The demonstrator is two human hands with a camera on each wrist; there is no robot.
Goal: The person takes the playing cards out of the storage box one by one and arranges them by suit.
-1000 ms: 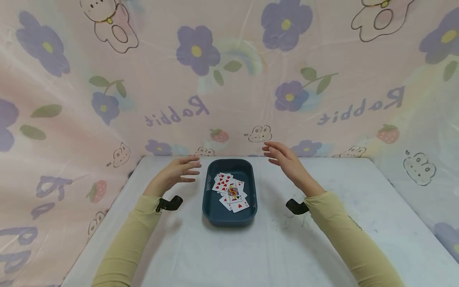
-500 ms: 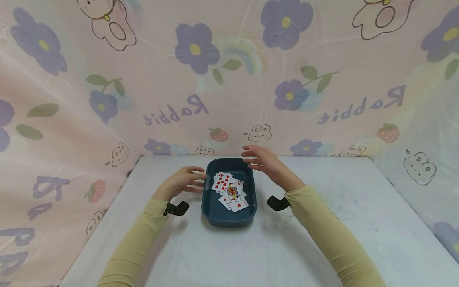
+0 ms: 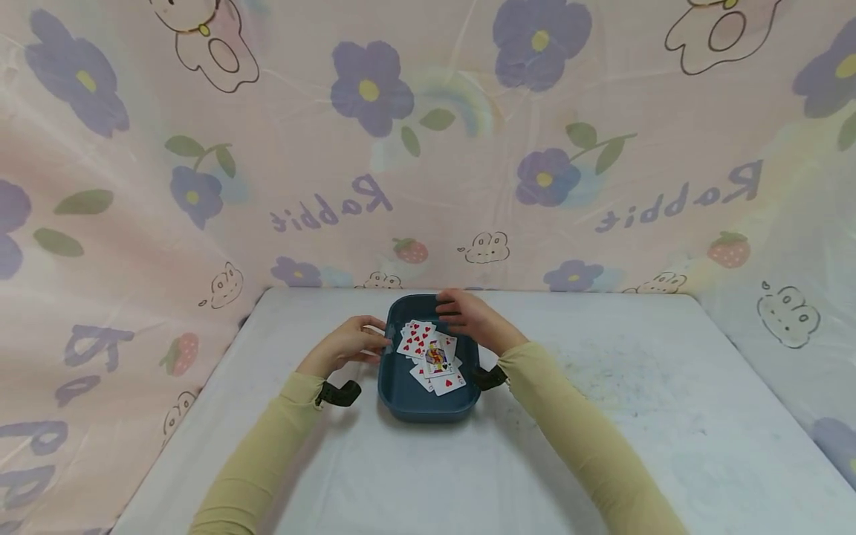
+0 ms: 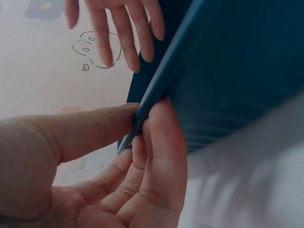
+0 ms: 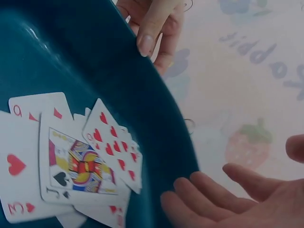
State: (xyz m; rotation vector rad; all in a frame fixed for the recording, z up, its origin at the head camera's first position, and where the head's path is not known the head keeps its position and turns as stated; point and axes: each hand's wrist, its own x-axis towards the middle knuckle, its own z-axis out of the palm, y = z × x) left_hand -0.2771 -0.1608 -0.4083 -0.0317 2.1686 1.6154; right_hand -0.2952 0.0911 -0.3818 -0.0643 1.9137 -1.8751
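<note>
A dark teal rectangular tray [image 3: 428, 406] with rounded corners stands on the white table, and several playing cards [image 3: 438, 360] lie face up in a loose pile inside it. Among them are a jack of spades [image 5: 80, 164], a three of hearts [image 5: 16, 166] and a nine of hearts [image 5: 114, 142]. My left hand [image 3: 348, 343] is at the tray's left side, pinching its rim between thumb and fingers in the left wrist view. Over the tray's far right part is my right hand [image 3: 476, 319], fingers extended and holding nothing, above the cards' far side.
The white-covered table [image 3: 602, 416] reaches out on both sides of the tray. A printed curtain [image 3: 441, 178] with flowers and rabbits hangs behind and at the sides. A black wrist camera [image 3: 341, 394] sits below the left hand.
Both hands have moved inward to the tray: the left from beside it to its left rim, the right leftward and down over its far right part. Tray and cards have stayed put.
</note>
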